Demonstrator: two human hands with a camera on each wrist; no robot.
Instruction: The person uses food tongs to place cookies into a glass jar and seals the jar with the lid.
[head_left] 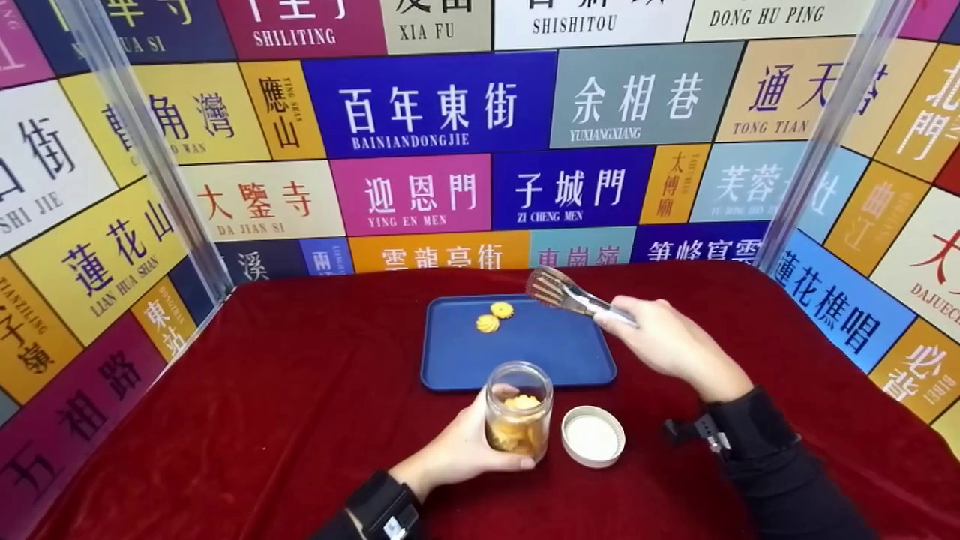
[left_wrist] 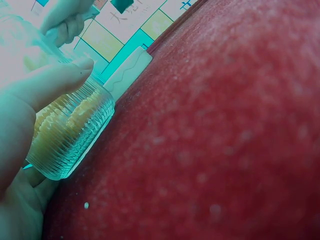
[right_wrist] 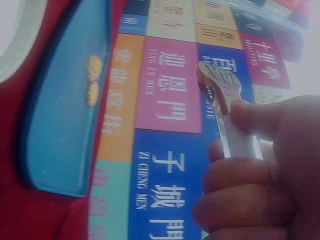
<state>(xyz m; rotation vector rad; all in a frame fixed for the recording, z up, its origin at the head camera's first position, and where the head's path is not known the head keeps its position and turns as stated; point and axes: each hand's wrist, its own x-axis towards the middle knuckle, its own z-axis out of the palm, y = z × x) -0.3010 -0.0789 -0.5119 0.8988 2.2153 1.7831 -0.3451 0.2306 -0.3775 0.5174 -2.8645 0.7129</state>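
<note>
My left hand (head_left: 469, 442) grips a clear ribbed glass jar (left_wrist: 75, 145) low on its side, thumb across the front. Yellow cookies (head_left: 517, 431) fill the lower part of the jar. My right hand (head_left: 671, 337) holds metal serving tongs (head_left: 562, 291) by the handle, their slotted head pointing left over the far right of the blue tray (head_left: 525, 352). In the right wrist view the fingers curl round the tongs' handle (right_wrist: 240, 137), with the head raised well above the tray. Two swirled cookies (head_left: 487, 323) lie near the tray's far edge.
A round white lid (head_left: 592, 436) lies on the dark red cloth (head_left: 262, 420), just right of the jar. Behind the table stands a wall of coloured signs (head_left: 427, 105), with clear upright posts (head_left: 832, 135) at both back corners.
</note>
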